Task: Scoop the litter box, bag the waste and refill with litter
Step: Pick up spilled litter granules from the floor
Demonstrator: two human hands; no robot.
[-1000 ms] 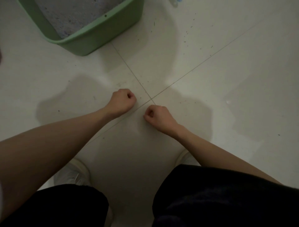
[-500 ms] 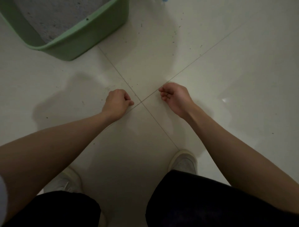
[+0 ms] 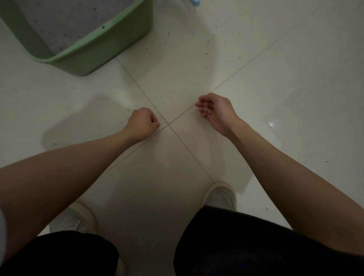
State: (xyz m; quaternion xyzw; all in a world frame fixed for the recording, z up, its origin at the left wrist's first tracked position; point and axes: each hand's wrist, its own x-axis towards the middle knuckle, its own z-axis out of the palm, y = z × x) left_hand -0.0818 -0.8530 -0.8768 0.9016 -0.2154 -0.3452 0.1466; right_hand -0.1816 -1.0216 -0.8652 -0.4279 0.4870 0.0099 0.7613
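Note:
A green litter box (image 3: pixel 110 47) stands on the floor at the upper left, with grey litter (image 3: pixel 65 21) inside it. My left hand (image 3: pixel 142 123) hangs over the tile joints as a closed fist and holds nothing. To its right, my right hand (image 3: pixel 215 110) is turned palm up, fingers loosely curled, also holding nothing. Both hands are well short of the box. No scoop or bag is in view.
Dark litter grains (image 3: pixel 206 53) are scattered over the white tiled floor (image 3: pixel 285 98) right of the box. A small blue object (image 3: pixel 195 2) is cut off at the top edge. My shoes (image 3: pixel 220 197) and dark-clad knees fill the bottom.
My right hand moved up and to the right, away from the left, and turned from a fist to palm up with loosened fingers. The view dropped back from the box a little.

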